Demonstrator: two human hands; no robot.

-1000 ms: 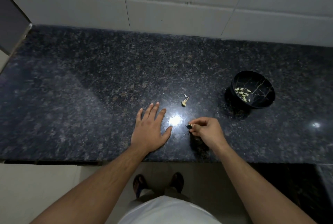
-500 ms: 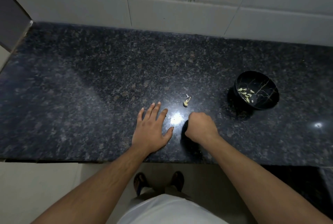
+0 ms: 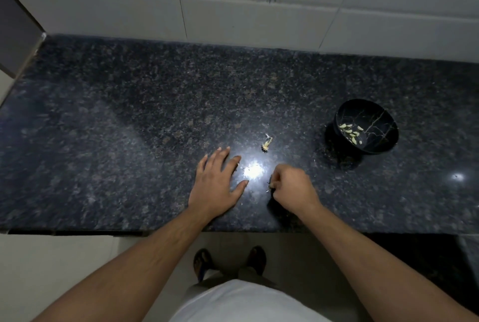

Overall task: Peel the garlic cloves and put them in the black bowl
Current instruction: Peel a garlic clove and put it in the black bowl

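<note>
The black bowl (image 3: 376, 147) stands at the right of the dark granite counter (image 3: 129, 127) and holds several peeled garlic cloves (image 3: 350, 133). A bare garlic stem (image 3: 266, 144) lies mid-counter, beyond both hands. My left hand (image 3: 216, 183) rests flat on the counter with its fingers spread. Just to its right, my right hand (image 3: 291, 187) is curled low over the counter, fingertips pinching a small scrap (image 3: 270, 186) too tiny to identify. A bright light glare sits between the hands.
A tiled wall (image 3: 233, 10) runs along the back of the counter. At the far left a grey panel (image 3: 15, 33) borders the counter. The front edge runs just below my wrists, with the floor and my feet (image 3: 230, 260) beneath.
My right hand turned knuckles-up over the spot in front of it, then rolled back so its pinching fingertips show again. The left hand stayed flat in place.
</note>
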